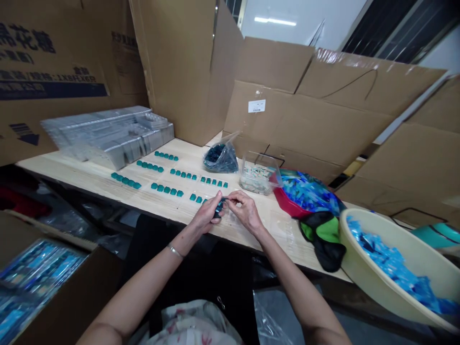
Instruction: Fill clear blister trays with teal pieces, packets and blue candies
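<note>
My left hand [206,214] is closed around a few small dark teal pieces [218,207] above the front edge of the table. Fingertips of my right hand [245,209] are pinched together right beside them, and what is between those fingertips is too small to make out. Short rows of similar teal blocks [167,189] lie on the wooden table [158,206] to the left and ahead. The nearest row [196,198] runs up to my left hand, which hides its right end. Behind the rows sits a clear plastic bag [224,160] with dark teal pieces inside.
A clear plastic box [256,179] with small pale pieces stands behind my right hand. Rightward are a red basin [287,203] of blue packets, a black and green cloth [323,235] and a cream tub [377,273]. Stacked clear trays [111,132] stand left; cardboard walls [287,110] enclose the back.
</note>
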Motion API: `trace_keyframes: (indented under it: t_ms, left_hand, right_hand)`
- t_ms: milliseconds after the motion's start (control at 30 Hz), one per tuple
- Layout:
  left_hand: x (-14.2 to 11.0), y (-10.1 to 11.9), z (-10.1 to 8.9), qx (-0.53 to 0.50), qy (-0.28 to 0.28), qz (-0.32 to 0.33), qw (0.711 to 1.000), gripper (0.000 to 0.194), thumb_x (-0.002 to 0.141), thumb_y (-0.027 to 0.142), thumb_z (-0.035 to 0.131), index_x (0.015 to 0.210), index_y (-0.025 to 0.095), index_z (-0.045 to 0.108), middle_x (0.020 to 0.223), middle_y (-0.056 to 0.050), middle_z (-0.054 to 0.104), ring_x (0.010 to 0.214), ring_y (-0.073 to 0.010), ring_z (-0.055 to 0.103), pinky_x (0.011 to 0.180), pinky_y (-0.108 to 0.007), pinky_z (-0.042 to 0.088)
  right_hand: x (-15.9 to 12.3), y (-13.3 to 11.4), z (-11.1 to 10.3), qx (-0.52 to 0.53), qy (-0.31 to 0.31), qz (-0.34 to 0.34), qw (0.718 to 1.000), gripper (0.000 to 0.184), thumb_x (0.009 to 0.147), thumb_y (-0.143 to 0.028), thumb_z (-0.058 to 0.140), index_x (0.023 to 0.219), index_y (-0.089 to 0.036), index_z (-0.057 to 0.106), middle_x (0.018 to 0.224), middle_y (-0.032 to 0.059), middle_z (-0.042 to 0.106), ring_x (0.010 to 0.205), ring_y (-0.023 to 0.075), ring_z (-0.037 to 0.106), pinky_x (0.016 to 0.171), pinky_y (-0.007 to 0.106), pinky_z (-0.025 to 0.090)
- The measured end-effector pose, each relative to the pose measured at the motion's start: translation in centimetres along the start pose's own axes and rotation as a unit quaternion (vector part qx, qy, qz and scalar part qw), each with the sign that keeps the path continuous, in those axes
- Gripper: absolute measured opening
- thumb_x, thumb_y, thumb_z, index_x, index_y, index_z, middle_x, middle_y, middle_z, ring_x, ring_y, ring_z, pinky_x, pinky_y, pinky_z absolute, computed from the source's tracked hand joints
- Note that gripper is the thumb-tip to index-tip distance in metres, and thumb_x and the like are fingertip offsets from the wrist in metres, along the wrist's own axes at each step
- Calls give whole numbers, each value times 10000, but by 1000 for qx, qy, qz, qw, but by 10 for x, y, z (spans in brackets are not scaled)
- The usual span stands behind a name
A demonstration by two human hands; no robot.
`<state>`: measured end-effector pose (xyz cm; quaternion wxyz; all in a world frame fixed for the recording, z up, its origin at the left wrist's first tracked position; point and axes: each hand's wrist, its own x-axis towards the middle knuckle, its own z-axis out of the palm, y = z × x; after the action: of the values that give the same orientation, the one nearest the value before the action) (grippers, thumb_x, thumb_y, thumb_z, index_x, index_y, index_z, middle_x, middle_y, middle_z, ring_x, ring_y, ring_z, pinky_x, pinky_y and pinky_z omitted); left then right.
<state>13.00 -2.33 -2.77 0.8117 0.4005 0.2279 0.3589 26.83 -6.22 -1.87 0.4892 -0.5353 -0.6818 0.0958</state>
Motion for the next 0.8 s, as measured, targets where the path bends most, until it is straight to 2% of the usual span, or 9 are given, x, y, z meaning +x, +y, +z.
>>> trace_keyframes:
  t_ms: [67,167,267,333,400,500,600,667,800]
  left_hand:
    - [0,0,-1,25,3,5,1000,398,673,475,651,852,126,580,735,-1,469,452,-3,369,316,-106,121]
    - [0,-2,-3,65,14,6,998,362,657,415,683,867,141,574,676,27,436,441,-10,344,322,-116,126]
    - [2,-6,-3,132,49,26,990,340,690,406,647,922,168,575,589,46,428,427,-40,353,334,-136,187]
    - [3,-6,-3,217,81,84,969,305,708,381,627,932,176,599,605,21,504,486,-75,443,393,-164,310]
    - [4,-5,-2,305,94,166,933,240,719,331,618,905,179,628,723,-25,603,648,-123,546,569,-216,430]
    - [4,-3,-2,388,87,243,885,163,735,271,597,868,187,642,863,-58,651,823,-171,580,790,-279,427]
    - [4,-2,-2,428,76,264,861,137,753,257,575,857,193,638,869,-62,655,830,-182,584,809,-290,416]
    - [4,-2,-2,447,67,275,849,130,769,257,557,853,194,633,865,-61,654,826,-182,584,801,-289,413]
    - [3,1,-2,461,49,282,840,127,781,277,545,832,195,628,844,-54,649,804,-176,583,783,-282,412]
  right_hand:
    - [-2,-1,-2,8,23,0,1000,89,796,-195,559,815,-182,646,816,35,603,705,129,560,651,261,473]
    - [-6,-4,-3,24,35,3,999,97,798,-214,558,825,-185,647,866,49,622,801,147,590,703,269,496]
    - [-10,-3,-2,72,37,50,995,121,771,-263,590,836,-185,656,899,60,641,839,161,615,738,283,520]
    - [-11,-1,-3,98,40,98,989,151,745,-302,616,820,-180,664,888,62,660,828,169,631,754,293,526]
    - [-12,1,-4,119,39,142,982,189,725,-338,635,819,-178,667,858,60,678,801,178,646,761,307,529]
    - [-12,1,-7,162,38,193,967,240,695,-380,662,820,-175,662,797,56,692,758,197,664,743,328,540]
    - [-12,1,-9,191,38,225,955,251,702,-403,653,785,-166,651,713,50,688,720,205,671,726,338,545]
    - [-13,0,-9,194,35,216,956,267,720,-399,636,847,-164,650,719,47,683,703,191,668,720,334,545]
    - [-16,0,-10,125,37,127,983,306,734,-346,630,1000,-197,651,910,57,674,795,172,648,760,316,530]
